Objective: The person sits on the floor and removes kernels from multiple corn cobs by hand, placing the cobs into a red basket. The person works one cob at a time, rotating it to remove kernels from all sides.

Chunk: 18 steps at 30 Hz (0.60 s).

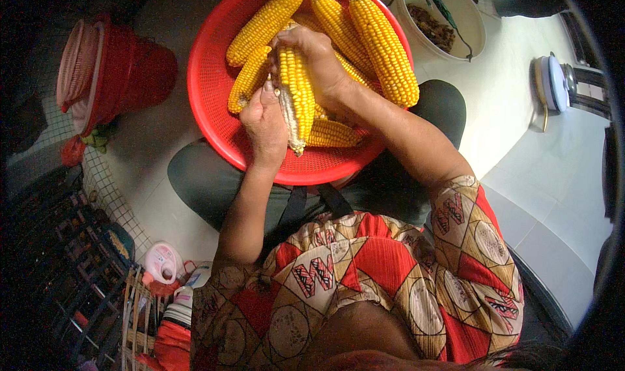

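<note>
A yellow ear of corn (299, 90) is held over a red plastic colander basket (207, 102), its lower tip pointing towards me. My right hand (317, 53) wraps around its far end. Along the ear's left side my left hand (266, 119) presses in, thumb upward, the fingers partly hidden. A pale strip without kernels (290, 119) runs down that side of the cob, and a few loose kernels show by my left thumb. Several other ears lie in the basket, among them a large one (383, 49) at the right and another (266, 27) at the upper left.
The basket rests over my crossed legs. At upper right stands a white bucket (478, 34) with brown scraps and a dark green item. Red buckets or baskets (132, 68) are at the left. Plastic bottles (163, 261) and a dark rack (83, 273) sit at lower left.
</note>
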Tool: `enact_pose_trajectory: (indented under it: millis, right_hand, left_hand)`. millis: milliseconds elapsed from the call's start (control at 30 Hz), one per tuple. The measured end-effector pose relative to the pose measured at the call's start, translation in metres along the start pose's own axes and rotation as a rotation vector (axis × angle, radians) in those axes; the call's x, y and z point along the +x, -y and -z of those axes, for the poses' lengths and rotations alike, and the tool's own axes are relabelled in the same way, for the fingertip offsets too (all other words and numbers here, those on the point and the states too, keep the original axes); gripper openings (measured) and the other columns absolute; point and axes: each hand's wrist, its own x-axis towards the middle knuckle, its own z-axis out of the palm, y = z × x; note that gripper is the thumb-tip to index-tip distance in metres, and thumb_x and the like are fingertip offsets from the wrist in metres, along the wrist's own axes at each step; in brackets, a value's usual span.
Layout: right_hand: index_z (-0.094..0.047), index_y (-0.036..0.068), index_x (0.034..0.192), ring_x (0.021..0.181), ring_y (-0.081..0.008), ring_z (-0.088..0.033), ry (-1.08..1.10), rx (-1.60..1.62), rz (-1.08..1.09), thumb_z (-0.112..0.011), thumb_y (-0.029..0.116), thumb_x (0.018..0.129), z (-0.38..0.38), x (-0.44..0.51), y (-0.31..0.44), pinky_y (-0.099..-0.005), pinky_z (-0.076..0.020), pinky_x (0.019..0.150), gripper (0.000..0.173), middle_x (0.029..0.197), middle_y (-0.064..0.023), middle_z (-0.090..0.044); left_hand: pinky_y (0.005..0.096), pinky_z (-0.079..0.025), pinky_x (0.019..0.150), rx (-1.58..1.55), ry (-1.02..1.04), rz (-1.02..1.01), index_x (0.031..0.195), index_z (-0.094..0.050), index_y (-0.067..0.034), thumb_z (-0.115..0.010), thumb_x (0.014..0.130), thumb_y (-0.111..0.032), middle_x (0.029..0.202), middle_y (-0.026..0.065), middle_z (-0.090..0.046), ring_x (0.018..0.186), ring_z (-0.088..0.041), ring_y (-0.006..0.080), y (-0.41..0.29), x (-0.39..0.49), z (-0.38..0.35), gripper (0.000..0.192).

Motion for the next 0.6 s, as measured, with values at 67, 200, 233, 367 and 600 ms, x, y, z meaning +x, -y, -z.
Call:
enact_pose_trajectory:
  millis: [67,200,233,367,600]
  right_hand:
    - [-0.055,0.002,0.085,0.06,-0.0203,-0.056,-0.012,0.056,-0.046,-0.054,0.026,0.078,0.0,-0.001,0.001,-0.0319,-0.0483,0.058,0.024,0.071,-0.0104,-0.058]
    - [-0.056,0.001,0.082,0.061,-0.0199,-0.056,-0.022,0.028,-0.038,-0.054,0.025,0.078,0.002,-0.001,-0.003,-0.0316,-0.0479,0.059,0.024,0.071,-0.0106,-0.058]
    - [-0.056,0.001,0.08,0.061,-0.0198,-0.056,-0.015,0.004,-0.013,-0.054,0.025,0.078,0.002,0.001,-0.005,-0.0314,-0.0477,0.059,0.025,0.071,-0.0106,-0.058]
    - [-0.057,0.0,0.077,0.061,-0.0179,-0.055,-0.009,-0.056,0.036,-0.055,0.023,0.077,0.009,0.007,-0.018,-0.0301,-0.0461,0.059,0.024,0.07,-0.01,-0.058]
    - [-0.06,0.002,0.073,0.06,-0.0169,-0.054,-0.107,-0.422,0.238,-0.054,0.017,0.077,0.012,0.007,-0.024,-0.0315,-0.0445,0.057,0.016,0.065,-0.012,-0.057]
  left_hand:
    - [0.0261,-0.046,0.06,-0.13,0.005,0.01,0.095,-0.056,0.001,-0.04,0.097,-0.029,0.077,0.0011,-0.056,0.066,-0.053,0.0101,0.001,0.001,-0.001,0.034]
    - [0.0243,-0.047,0.069,-0.244,0.09,0.022,0.112,-0.052,0.003,-0.042,0.096,-0.035,0.091,0.0041,-0.058,0.076,-0.055,0.0108,0.002,0.003,0.0,0.042]
    - [0.0243,-0.047,0.07,-0.208,0.121,0.011,0.113,-0.051,0.003,-0.042,0.096,-0.036,0.093,0.0044,-0.057,0.078,-0.055,0.0108,0.002,0.002,0.002,0.043]
    - [0.0261,-0.046,0.07,0.011,0.112,0.057,0.104,-0.056,0.003,-0.043,0.095,-0.037,0.086,0.0038,-0.058,0.078,-0.054,0.0107,0.002,0.005,0.002,0.043]
    - [0.0318,-0.041,0.059,0.214,-0.099,-0.217,0.077,-0.055,0.005,-0.04,0.096,-0.033,0.064,0.0037,-0.05,0.062,-0.046,0.0141,0.003,0.003,-0.01,0.045]
